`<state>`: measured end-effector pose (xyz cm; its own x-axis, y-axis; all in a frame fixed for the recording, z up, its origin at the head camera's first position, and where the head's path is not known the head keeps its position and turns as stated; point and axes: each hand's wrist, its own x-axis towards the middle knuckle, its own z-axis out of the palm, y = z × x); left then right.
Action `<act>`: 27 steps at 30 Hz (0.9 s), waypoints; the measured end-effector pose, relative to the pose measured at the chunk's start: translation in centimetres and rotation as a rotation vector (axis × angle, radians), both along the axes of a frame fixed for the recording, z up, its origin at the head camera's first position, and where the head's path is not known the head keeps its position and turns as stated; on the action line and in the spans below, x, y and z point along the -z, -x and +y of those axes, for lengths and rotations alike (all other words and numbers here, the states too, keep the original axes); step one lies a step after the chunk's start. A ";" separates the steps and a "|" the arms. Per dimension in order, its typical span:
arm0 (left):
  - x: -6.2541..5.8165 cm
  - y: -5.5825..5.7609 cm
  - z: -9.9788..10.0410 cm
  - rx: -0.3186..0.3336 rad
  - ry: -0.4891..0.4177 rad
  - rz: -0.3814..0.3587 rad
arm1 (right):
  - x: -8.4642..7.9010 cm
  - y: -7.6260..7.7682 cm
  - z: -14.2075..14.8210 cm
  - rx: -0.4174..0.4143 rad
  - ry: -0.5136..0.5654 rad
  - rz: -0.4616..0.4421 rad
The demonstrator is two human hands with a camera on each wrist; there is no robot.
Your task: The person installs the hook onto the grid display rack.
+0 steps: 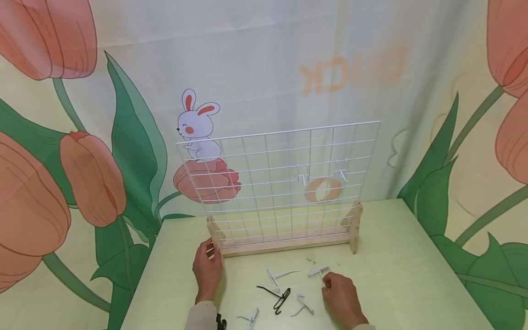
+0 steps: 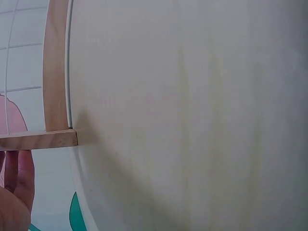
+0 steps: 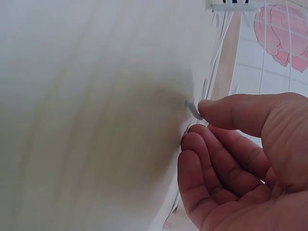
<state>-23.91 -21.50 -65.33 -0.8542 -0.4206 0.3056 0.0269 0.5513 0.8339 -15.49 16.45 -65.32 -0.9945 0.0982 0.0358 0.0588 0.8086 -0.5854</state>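
Note:
A white wire grid panel (image 1: 280, 183) stands upright in a wooden base (image 1: 284, 244). My left hand (image 1: 207, 270) touches the outer side of the base's left wooden foot (image 2: 38, 140), with its fingers (image 2: 24, 178) extended up against the wood. Between thumb and fingertips, my right hand (image 1: 341, 295) pinches the stem of a white hook (image 1: 317, 271) just above the table. In the right wrist view, the tip of that white hook (image 3: 193, 109) pokes out by the thumb, and the other fingers are curled.
Two white hooks (image 1: 303, 178) hang on the grid's right half. On the table (image 1: 387, 275) lie a black hook (image 1: 282, 300) and white hooks, one at upper left (image 1: 273, 279), one at right (image 1: 304, 305), one near the front (image 1: 253, 317). A printed curtain (image 1: 264, 68) hangs behind.

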 end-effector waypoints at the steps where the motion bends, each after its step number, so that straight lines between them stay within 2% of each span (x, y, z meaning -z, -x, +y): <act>1: 0.0 0.0 0.0 -0.001 0.002 0.001 | 0.0 0.0 0.1 0.002 0.000 0.001; 11: -0.2 -0.1 0.0 0.008 -0.002 -0.011 | 0.2 0.4 1.7 0.002 0.012 -0.005; 27: -0.2 -0.1 0.0 0.000 0.009 -0.010 | 0.5 1.9 3.5 0.001 -0.010 0.051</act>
